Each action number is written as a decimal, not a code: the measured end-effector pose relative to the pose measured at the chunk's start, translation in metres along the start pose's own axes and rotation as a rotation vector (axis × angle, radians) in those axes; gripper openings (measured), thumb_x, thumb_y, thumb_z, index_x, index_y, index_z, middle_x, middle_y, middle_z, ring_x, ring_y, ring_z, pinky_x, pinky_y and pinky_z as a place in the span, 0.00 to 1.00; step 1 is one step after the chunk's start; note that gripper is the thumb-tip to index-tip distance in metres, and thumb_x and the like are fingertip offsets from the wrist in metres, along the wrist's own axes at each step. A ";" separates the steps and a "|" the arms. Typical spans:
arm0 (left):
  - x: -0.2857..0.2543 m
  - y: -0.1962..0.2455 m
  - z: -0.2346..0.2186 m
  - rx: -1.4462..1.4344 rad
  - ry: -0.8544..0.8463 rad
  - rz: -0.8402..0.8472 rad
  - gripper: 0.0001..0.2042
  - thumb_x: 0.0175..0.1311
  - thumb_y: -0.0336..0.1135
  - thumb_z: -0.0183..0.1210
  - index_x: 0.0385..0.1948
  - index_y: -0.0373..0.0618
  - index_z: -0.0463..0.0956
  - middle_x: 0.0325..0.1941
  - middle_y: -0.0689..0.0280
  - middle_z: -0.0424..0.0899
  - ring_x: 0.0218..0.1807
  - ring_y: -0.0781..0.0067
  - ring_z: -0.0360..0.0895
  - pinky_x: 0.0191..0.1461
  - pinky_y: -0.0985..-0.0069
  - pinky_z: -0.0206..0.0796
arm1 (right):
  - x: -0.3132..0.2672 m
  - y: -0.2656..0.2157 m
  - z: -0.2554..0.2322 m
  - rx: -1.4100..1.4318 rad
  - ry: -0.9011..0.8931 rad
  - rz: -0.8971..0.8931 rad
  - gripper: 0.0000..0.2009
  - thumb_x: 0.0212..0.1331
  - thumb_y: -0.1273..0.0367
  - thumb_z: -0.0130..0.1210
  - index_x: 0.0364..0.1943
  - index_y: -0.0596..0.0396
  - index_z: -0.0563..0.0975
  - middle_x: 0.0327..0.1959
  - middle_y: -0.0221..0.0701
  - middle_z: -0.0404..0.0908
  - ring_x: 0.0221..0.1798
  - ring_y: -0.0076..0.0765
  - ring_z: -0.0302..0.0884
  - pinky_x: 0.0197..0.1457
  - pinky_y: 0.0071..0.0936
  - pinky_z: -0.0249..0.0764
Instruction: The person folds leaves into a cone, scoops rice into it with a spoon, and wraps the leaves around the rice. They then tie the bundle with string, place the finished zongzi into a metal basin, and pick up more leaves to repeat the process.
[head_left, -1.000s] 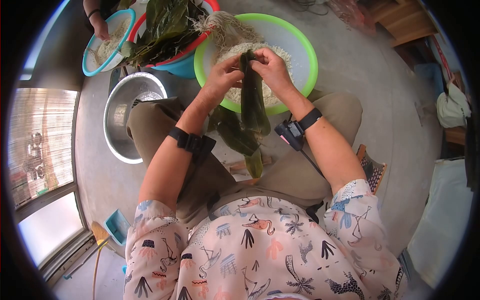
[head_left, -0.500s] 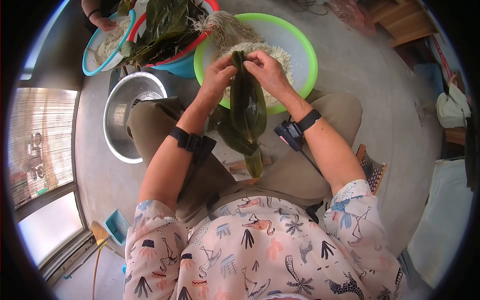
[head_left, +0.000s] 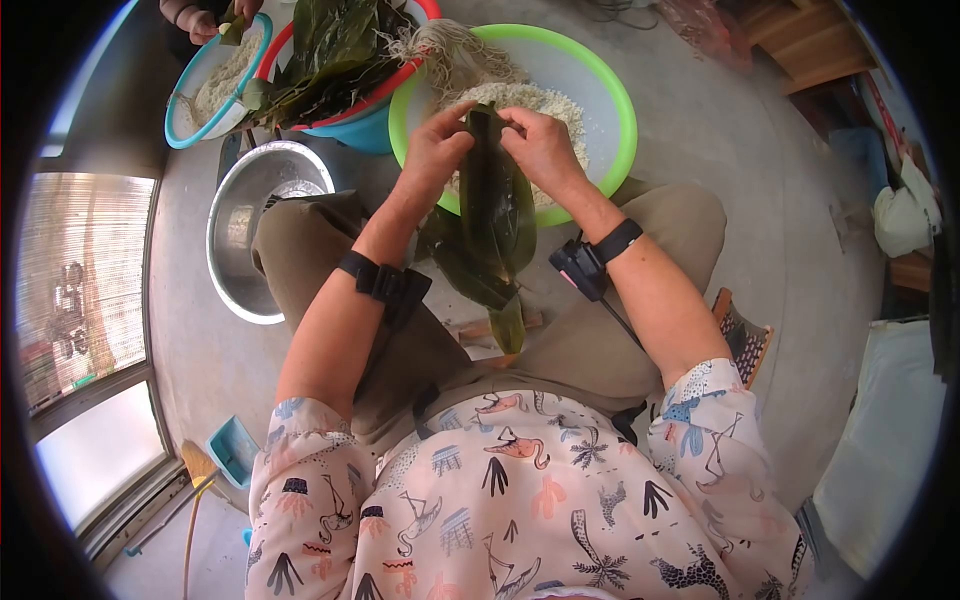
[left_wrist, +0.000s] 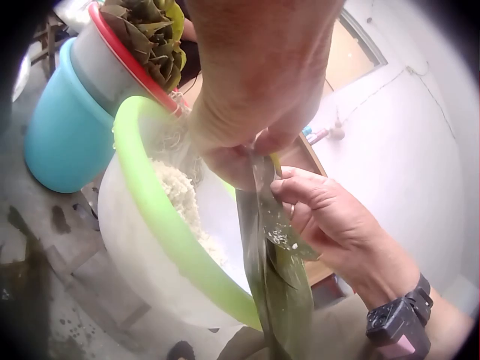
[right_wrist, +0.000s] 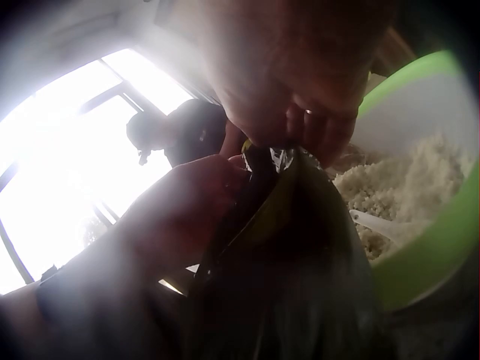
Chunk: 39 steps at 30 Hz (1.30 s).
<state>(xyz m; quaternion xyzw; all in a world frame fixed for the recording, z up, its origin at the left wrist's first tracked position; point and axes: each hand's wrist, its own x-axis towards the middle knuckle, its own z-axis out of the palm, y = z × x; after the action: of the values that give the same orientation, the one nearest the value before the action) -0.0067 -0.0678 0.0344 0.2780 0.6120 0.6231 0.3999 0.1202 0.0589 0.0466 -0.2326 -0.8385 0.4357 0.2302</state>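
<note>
Long green bamboo leaves (head_left: 497, 205) hang lengthwise between my two hands, over the near rim of a green-rimmed basin (head_left: 622, 120). My left hand (head_left: 432, 155) pinches their far end from the left, while my right hand (head_left: 545, 152) pinches it from the right. A few white grains cling to the leaf surface in the left wrist view. White rice (right_wrist: 420, 176) lies heaped in the basin, and a white spoon (right_wrist: 379, 223) rests in it. More leaves (head_left: 455, 265) hang below the held ones, between my knees.
A red-rimmed tub (head_left: 428, 15) full of leaves stands left of the basin, with a bundle of strings (head_left: 445, 50) beside it. Another person's hands (head_left: 200, 25) work above a blue-rimmed basin (head_left: 180, 125). A metal bowl (head_left: 225, 235) sits by my left knee.
The held leaves, narrow and bunched a second ago, now spread wider and stand slightly farther left. The other person's hand has risen from the rice and now holds a leaf.
</note>
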 end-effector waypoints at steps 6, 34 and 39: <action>-0.002 0.010 0.002 -0.070 -0.003 0.052 0.22 0.64 0.33 0.51 0.60 0.40 0.70 0.37 0.70 0.77 0.37 0.82 0.74 0.38 0.83 0.68 | 0.003 0.005 -0.002 0.059 0.044 0.061 0.12 0.53 0.72 0.52 0.42 0.58 0.80 0.29 0.41 0.83 0.32 0.39 0.83 0.39 0.31 0.76; 0.016 -0.018 -0.005 -0.730 -0.022 -0.091 0.08 0.72 0.37 0.51 0.43 0.45 0.73 0.34 0.72 0.79 0.36 0.81 0.76 0.43 0.80 0.69 | -0.001 -0.019 -0.014 0.582 -0.279 0.331 0.12 0.58 0.67 0.56 0.41 0.61 0.79 0.34 0.27 0.82 0.36 0.19 0.77 0.40 0.20 0.72; 0.018 -0.025 -0.007 -0.755 0.041 -0.100 0.10 0.72 0.40 0.49 0.42 0.45 0.74 0.38 0.69 0.80 0.39 0.77 0.77 0.44 0.76 0.71 | -0.004 -0.014 -0.008 0.457 -0.304 0.279 0.11 0.55 0.67 0.58 0.37 0.61 0.80 0.29 0.27 0.82 0.32 0.19 0.77 0.38 0.21 0.72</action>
<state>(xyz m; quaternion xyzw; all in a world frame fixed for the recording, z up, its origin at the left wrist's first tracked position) -0.0178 -0.0579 0.0068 0.0685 0.3600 0.7898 0.4919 0.1254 0.0550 0.0618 -0.2198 -0.7037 0.6701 0.0864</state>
